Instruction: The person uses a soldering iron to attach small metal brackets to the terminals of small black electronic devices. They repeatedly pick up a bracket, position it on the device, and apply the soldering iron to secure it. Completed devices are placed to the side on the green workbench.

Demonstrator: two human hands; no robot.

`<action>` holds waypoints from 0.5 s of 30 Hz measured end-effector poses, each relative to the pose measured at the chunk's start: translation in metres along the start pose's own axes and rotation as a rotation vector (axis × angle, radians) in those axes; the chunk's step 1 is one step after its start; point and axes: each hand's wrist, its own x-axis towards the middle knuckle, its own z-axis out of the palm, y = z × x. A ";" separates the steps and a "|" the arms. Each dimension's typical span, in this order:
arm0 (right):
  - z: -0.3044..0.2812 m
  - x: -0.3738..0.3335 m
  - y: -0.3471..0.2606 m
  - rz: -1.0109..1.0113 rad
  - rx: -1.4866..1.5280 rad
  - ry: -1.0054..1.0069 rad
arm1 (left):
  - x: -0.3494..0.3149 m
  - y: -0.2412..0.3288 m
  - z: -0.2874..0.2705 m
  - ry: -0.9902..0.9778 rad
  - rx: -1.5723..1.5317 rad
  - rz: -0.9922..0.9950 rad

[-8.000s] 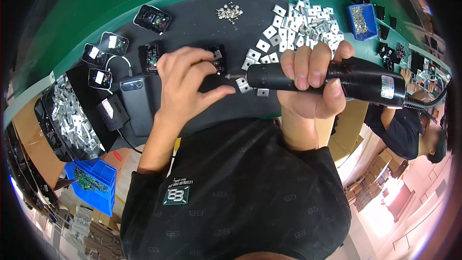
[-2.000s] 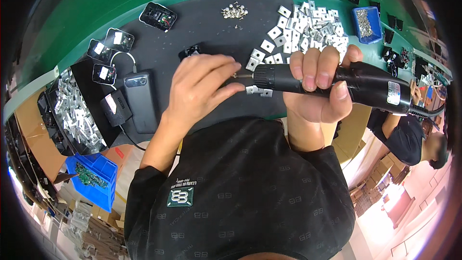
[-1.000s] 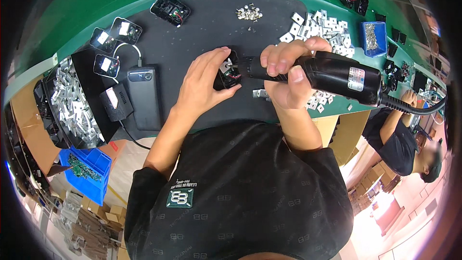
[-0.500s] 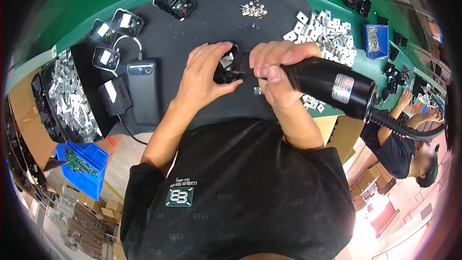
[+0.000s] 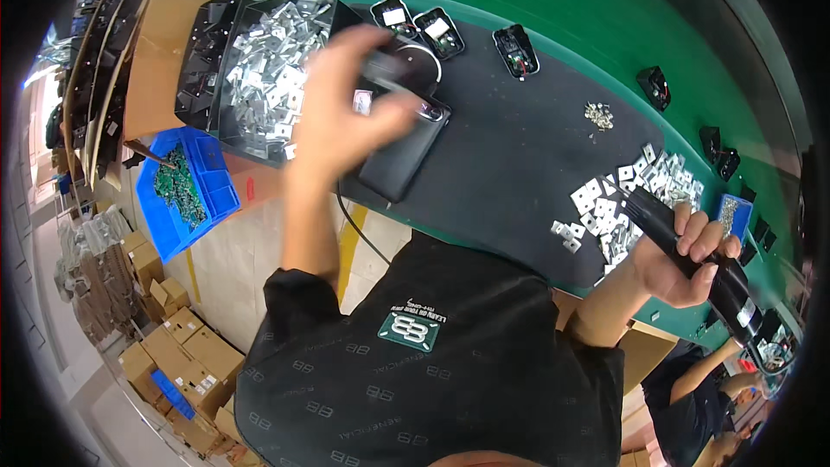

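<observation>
My left hand (image 5: 333,112), smeared by motion, is over the left side of the mat. Between its thumb and fingers is a dark, blurred shape that looks like the small black plastic housing (image 5: 413,69). Below it on the mat lie a black power bank (image 5: 405,156) and a black box with a pale label (image 5: 363,102). Over at the right, my right hand (image 5: 679,264) grips a black electric screwdriver (image 5: 733,294), its tip pointing up and left above a pile of silver square metal plates (image 5: 605,207).
Open black housings (image 5: 439,32) line the mat's far edge. A small heap of screws (image 5: 598,116) sits near the far right. At left are a black bin of metal pieces (image 5: 268,69) and a blue bin of green circuit boards (image 5: 177,186). A co-worker's arm (image 5: 705,376) shows at lower right.
The view has swung left. My left hand has moved from the screwdriver's tip to the left with the black housing. My right hand has carried the screwdriver away to the right.
</observation>
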 end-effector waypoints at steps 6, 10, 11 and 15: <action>-0.015 -0.017 0.010 0.083 -0.091 0.215 | 0.028 -0.143 -0.123 0.540 -0.116 -0.563; -0.018 -0.026 0.015 0.097 -0.118 0.238 | 0.051 -0.197 -0.150 0.422 0.385 -0.522; -0.016 -0.027 0.015 0.091 -0.131 0.244 | 0.059 -0.197 -0.150 0.394 0.453 -0.522; -0.014 -0.029 0.013 0.085 -0.117 0.240 | 0.082 -0.206 -0.140 0.175 0.571 -0.443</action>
